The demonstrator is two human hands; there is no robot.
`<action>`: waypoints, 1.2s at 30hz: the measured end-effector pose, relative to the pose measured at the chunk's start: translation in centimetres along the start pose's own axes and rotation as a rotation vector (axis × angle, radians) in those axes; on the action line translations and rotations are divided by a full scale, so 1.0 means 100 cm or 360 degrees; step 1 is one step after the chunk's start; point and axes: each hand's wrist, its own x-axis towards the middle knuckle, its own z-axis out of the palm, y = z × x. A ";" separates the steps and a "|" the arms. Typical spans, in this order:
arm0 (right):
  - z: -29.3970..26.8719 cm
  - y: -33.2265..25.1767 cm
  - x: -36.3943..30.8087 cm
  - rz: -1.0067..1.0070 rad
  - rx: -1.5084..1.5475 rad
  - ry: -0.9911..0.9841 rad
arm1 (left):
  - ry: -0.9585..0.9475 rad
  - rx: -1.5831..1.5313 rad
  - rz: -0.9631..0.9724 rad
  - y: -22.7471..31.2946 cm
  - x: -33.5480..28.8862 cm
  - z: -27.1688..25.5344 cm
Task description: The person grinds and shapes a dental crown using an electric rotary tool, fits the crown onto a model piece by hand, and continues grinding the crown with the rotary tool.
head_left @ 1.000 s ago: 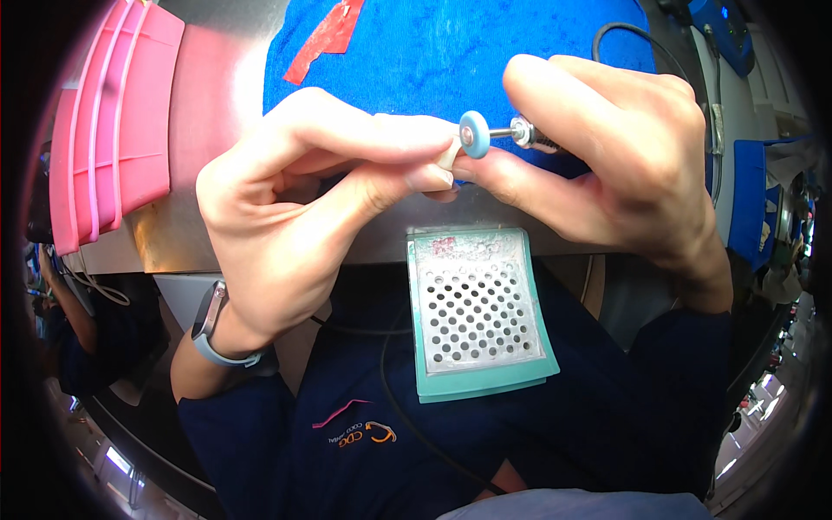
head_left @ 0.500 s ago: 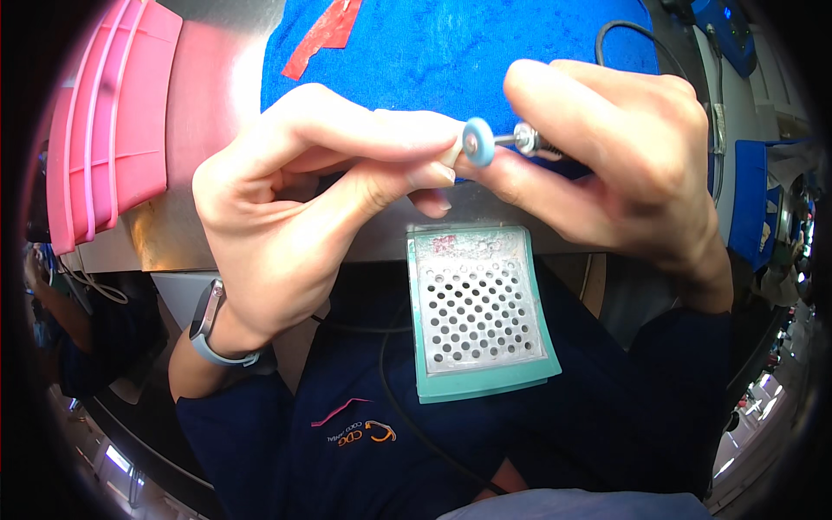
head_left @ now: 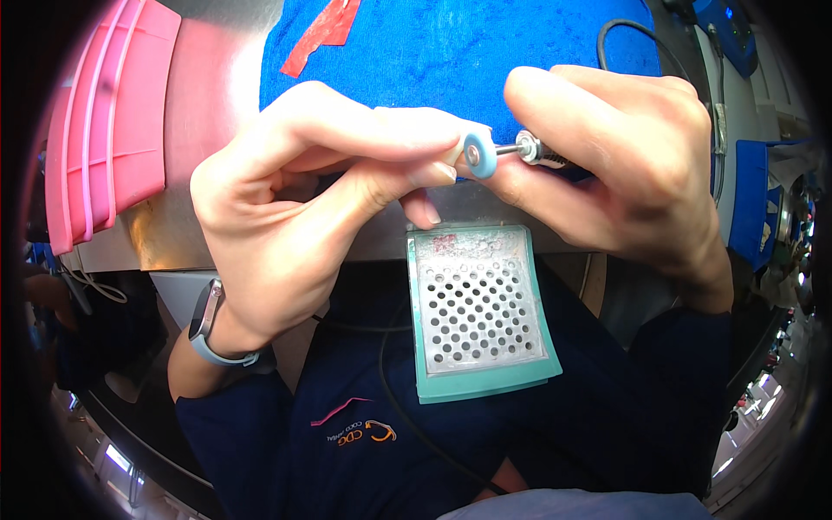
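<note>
- Far left, I see a pink ribbed tray [head_left: 130, 130] standing on the metal bench [head_left: 208, 78], its outer side cut off by the dark lens rim.
- Next comes a pale wristband [head_left: 208, 325] around the person's left wrist.
- The left hand [head_left: 260, 225] has its index finger and thumb pinched together on a small pale piece [head_left: 452, 156]; most of that piece is covered by the fingertips, so I cannot make out its full shape. It sits near the middle of my view, above the bench edge.
- Above that hand, a red strip [head_left: 329, 30] lies on a blue towel [head_left: 485, 61].
- Just right of the pinch is a light-blue wheel [head_left: 479, 156], overlapping the pale piece from where I look; I cannot tell whether they touch.
- Below, a teal-rimmed perforated tray [head_left: 485, 386] juts from the bench edge over the person's lap.
- The wheel's metal shank runs right into a rotary tool [head_left: 530, 147], grasped by the right hand [head_left: 628, 152] with fingers curled around it and the thumb reaching under the wheel.
- Beyond, a dark cable [head_left: 620, 22] loops over the towel's corner.
- Far right, I have a blue device [head_left: 726, 35] at the top and a blue bin [head_left: 750, 208] below it.
</note>
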 end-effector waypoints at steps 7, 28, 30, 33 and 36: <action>-0.002 0.006 0.001 -0.0083 0.0006 0.0036 | 0.0005 0.0010 0.0007 0.001 -0.001 0.001; -0.004 -0.001 0.000 0.0025 -0.0025 -0.0112 | -0.0027 0.0051 0.0033 0.000 0.000 0.000; -0.004 0.004 0.001 -0.0053 0.0066 -0.0064 | -0.0052 0.0063 0.0052 0.000 0.000 -0.001; 0.000 0.000 -0.001 0.0021 0.0070 -0.0040 | -0.0007 0.0049 0.0009 0.000 -0.001 0.001; 0.001 0.000 -0.001 -0.0009 0.0130 0.0036 | 0.0004 0.0058 0.0021 0.000 0.000 0.001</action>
